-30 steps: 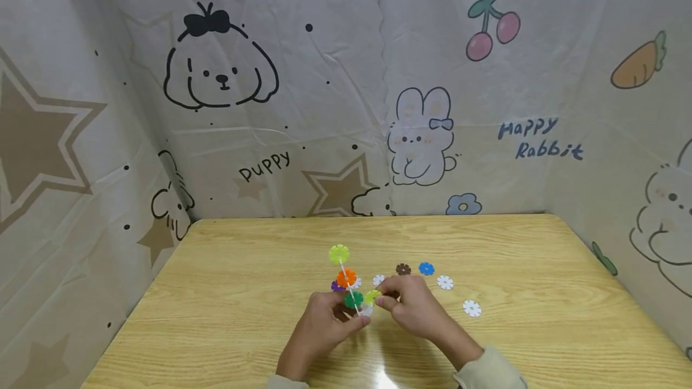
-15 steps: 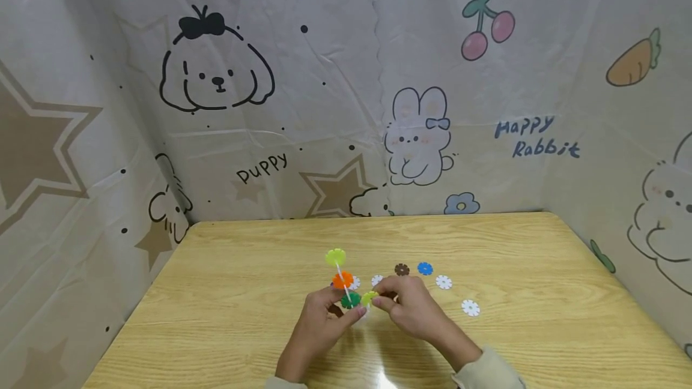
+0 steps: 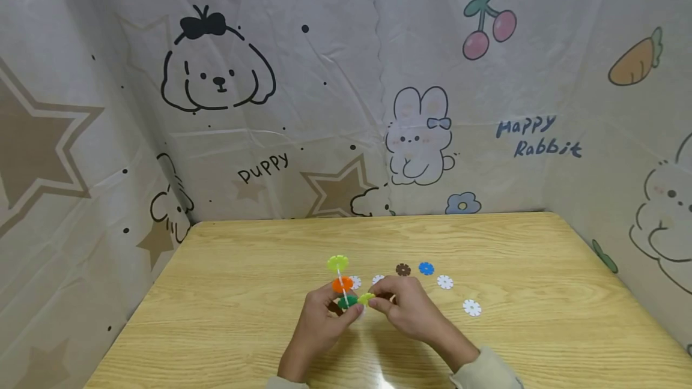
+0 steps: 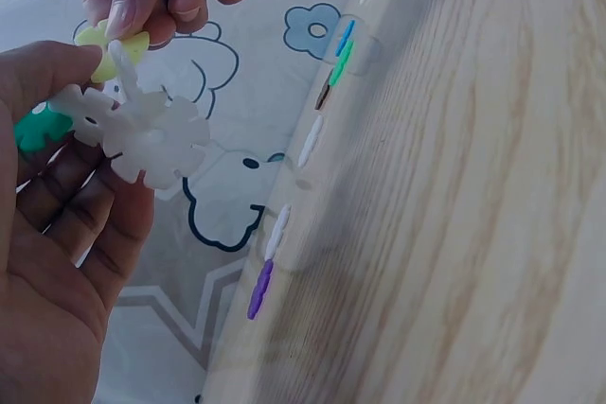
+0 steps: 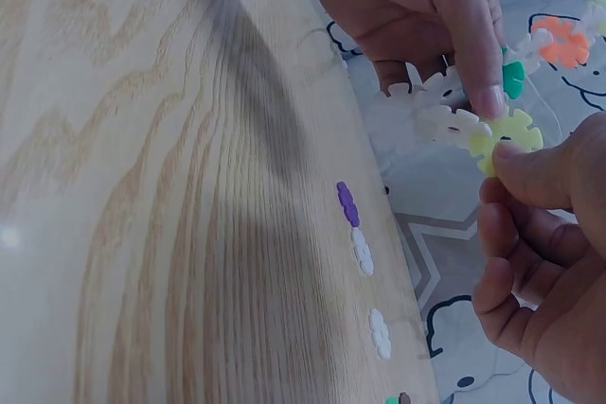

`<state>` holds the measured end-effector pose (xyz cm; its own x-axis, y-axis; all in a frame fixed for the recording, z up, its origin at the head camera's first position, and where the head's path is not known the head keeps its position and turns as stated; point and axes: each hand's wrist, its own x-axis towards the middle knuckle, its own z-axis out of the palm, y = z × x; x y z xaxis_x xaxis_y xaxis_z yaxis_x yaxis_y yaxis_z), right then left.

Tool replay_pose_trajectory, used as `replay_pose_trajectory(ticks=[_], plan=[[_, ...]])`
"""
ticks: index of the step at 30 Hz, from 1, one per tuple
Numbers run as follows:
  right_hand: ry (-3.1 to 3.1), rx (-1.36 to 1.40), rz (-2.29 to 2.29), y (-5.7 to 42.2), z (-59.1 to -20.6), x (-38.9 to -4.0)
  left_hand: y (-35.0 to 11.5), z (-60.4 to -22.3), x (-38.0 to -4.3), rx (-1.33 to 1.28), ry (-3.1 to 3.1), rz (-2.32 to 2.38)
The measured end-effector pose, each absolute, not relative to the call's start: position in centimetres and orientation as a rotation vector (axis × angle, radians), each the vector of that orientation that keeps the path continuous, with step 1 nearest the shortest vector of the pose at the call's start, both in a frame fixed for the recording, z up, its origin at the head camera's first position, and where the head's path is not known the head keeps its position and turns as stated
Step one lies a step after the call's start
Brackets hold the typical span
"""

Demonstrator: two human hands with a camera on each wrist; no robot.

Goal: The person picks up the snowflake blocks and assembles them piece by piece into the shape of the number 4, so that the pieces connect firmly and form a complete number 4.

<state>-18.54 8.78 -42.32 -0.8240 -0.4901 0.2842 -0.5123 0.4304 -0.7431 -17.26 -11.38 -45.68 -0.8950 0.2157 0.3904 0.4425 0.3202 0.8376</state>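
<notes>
My left hand [image 3: 321,326] holds a chain of notched snowflake discs joined edge to edge. White discs link a green disc [image 3: 348,302], an orange disc [image 3: 342,284] and a yellow-green disc [image 3: 337,263] at its top end. Near my left fingers, a white disc [image 4: 159,142] of the same build shows in the left wrist view. Between thumb and finger, my right hand [image 3: 408,305] pinches another yellow-green disc [image 5: 506,139]; it meets a white disc [image 5: 454,127] at its edge. How deep their slots interlock is unclear. My left thumb lies beside this joint.
Loose discs lie on the wooden table [image 3: 243,269] beyond my hands: brown [image 3: 402,269], blue [image 3: 426,268], several white ones such as the far-right white disc [image 3: 472,307], a purple disc [image 4: 260,289] and a green disc [image 4: 342,61]. A printed cloth [image 3: 324,107] hangs behind the table.
The chain has tilted, so its coloured discs appear flatter and its top end sits lower. The pinched yellow-green disc has shifted slightly left, along with my right fingers.
</notes>
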Motion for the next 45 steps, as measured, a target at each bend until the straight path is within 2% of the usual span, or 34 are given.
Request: replay_pose_trajectory(ticks=[12, 18, 33, 45], plan=[[-2.644, 0.954, 1.399, 8.7, -42.5, -18.9, -11.9, -45.7, -17.4, -0.610, -2.337, -1.627], [-2.675, 0.954, 1.386, 9.0, -43.0, -19.4, -12.7, -45.7, -17.3, -0.512, -2.336, -1.606], [-2.776, 0.726, 1.308, 7.9, -44.3, -21.2, -14.3, -45.5, -17.4, -0.381, -2.360, -1.547], [-2.809, 0.664, 1.286, 6.5, -45.7, -22.9, -15.1, -45.3, -17.4, -0.374, -2.307, -1.531]])
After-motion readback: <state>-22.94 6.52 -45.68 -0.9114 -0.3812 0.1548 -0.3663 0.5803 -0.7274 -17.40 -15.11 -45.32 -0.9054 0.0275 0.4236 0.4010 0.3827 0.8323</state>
